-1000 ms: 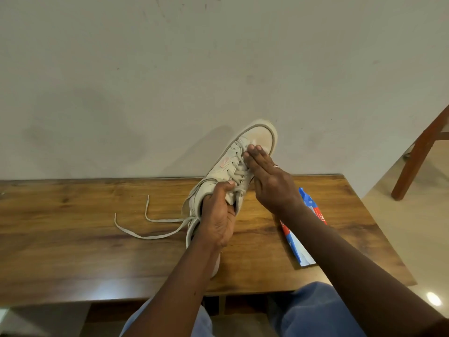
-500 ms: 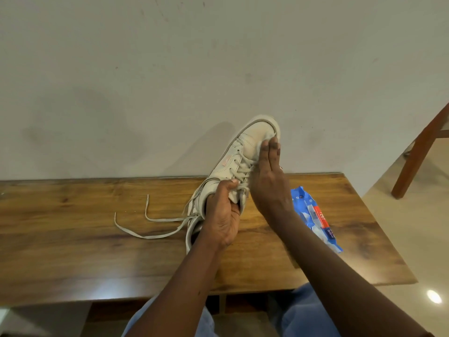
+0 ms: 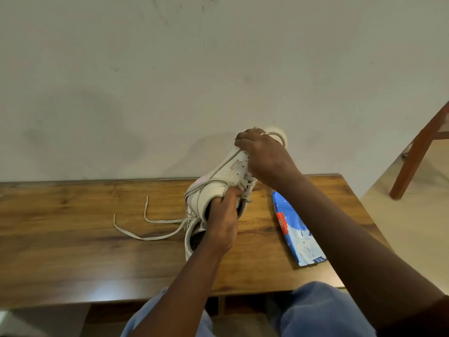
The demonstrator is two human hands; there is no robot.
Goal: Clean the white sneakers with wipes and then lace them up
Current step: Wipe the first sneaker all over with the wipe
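Wooden table (image 3: pixel 73 239). White sneaker (image 3: pixel 223 176) held tilted over it, toe toward wall (image 3: pixel 170 81). Wipes pack (image 3: pixel 295 229) lies beside. Left grip (image 3: pixel 222 222) clenches the collar; right grip (image 3: pixel 264 156) curls over the forefoot, wipe unseen. Brace heel firmly, rub seams in short strokes.

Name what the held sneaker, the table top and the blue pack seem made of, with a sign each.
Sneaker: smooth matte leather or imitation, stitched panels. Table top: glossy varnished wood or wood-look laminate, grain and glare. Blue pack: thin shiny plastic film, creases.
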